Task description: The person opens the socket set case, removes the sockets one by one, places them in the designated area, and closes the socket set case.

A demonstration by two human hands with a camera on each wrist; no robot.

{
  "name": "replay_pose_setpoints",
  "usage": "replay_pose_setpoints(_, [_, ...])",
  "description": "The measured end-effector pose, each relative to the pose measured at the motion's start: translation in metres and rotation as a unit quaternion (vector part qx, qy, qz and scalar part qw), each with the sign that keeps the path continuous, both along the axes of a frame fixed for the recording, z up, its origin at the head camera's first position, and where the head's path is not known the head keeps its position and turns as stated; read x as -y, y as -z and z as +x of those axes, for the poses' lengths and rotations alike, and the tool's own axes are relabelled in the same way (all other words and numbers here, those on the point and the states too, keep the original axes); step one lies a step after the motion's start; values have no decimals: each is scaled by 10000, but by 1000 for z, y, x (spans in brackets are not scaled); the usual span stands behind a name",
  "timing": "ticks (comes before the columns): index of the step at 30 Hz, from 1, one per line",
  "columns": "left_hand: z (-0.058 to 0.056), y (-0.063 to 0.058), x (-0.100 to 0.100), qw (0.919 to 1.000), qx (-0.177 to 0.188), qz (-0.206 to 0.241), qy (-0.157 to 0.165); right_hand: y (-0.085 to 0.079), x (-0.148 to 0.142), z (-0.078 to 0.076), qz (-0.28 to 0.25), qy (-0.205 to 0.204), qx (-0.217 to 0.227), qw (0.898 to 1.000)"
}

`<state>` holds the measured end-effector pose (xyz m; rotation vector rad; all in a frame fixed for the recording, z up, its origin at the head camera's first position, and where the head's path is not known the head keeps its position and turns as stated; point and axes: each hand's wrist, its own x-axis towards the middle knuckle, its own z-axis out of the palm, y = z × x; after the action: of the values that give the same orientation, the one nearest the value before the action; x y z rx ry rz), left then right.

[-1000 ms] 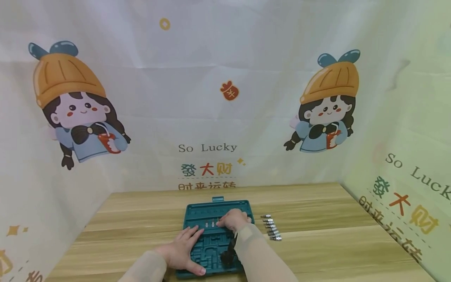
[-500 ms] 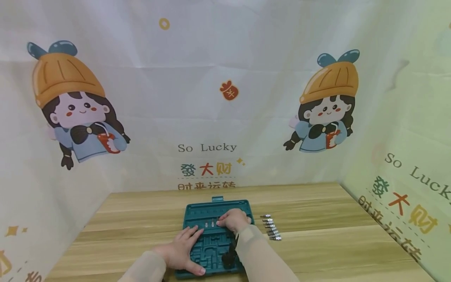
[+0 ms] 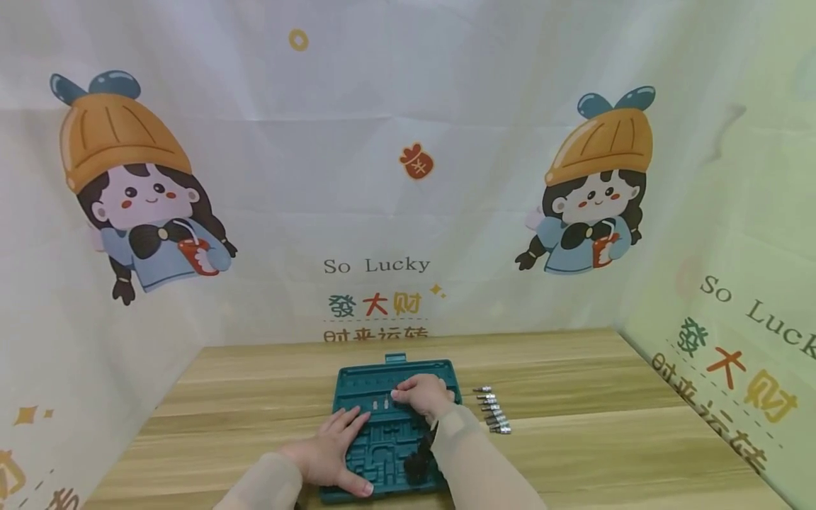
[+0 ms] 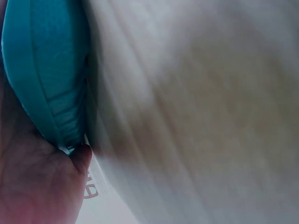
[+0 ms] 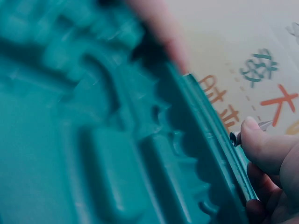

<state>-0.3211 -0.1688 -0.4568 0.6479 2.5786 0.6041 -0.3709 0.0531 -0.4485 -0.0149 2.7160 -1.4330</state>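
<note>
A teal plastic tool case (image 3: 382, 453) lies unfolded on the wooden table. My left hand (image 3: 325, 450) rests with spread fingers over its left side; the case edge (image 4: 51, 70) fills the upper left of the left wrist view. Over the far half, my right hand (image 3: 426, 395) pinches a small metal bit socket (image 5: 236, 138) between thumb and fingers. Its hollow end and pointed tip show in the right wrist view. Two bit sockets, one at left (image 3: 375, 404) and one nearer the right hand (image 3: 386, 401), sit in the far half, just left of those fingertips.
Several bit sockets (image 3: 491, 409) lie in a row on the table (image 3: 574, 418) to the right of the case. A black wrist-worn device (image 3: 417, 464) hangs under the right forearm, over the near half. A printed cloth (image 3: 478, 212) stands behind the table.
My right hand rises slightly away from the far half of the case, with the bit socket between its fingertips. The left hand stays in place.
</note>
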Motion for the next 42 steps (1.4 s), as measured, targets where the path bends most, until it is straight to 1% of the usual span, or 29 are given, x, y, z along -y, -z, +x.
replay_pose_setpoints(3, [1, -1, 1, 10000, -18, -21, -1, 2, -1, -1, -181, -61, -46, 9998])
replay_pose_setpoints(8, [2, -1, 0, 10000, -19, -1, -3, 1, -3, 1, -200, -325, -83, 9992])
replay_pose_setpoints(11, [2, -1, -1, 10000, -39, 6, -33, -2, -5, 2, -513, -552, -21, 9972])
replay_pose_setpoints(14, [2, -1, -2, 10000, -75, 16, -62, -4, -6, 1, -876, -805, 42, 9929])
replay_pose_setpoints(17, [3, -3, -3, 9999, -126, 21, -77, -5, -7, 0, -1029, -958, 76, 9900])
replay_pose_setpoints(21, [5, -6, -5, 9999, -149, 8, -55, -5, -10, 1, -951, -980, 98, 9906])
replay_pose_setpoints(27, [5, -2, -3, 9999, -105, 27, -113, -8, -23, 3, -873, -1018, -63, 9909])
replay_pose_setpoints(29, [5, -2, -2, 9998, -95, 60, -135, -11, -30, 3, -883, -1063, -73, 9904])
replay_pose_setpoints(31, [5, -2, -2, 9998, -77, 109, -127, -12, -39, 3, -859, -1050, 16, 9908])
replay_pose_setpoints(36, [8, -8, -4, 9999, -18, 82, -118, -16, -65, 6, -753, -1093, 1, 9911])
replay_pose_setpoints(38, [7, -8, -4, 9999, -7, 73, -106, -17, -76, 9, -712, -1133, -109, 9909])
replay_pose_setpoints(42, [2, -1, -1, 9999, -24, 160, -57, -16, -97, 13, -658, -1059, -216, 9920])
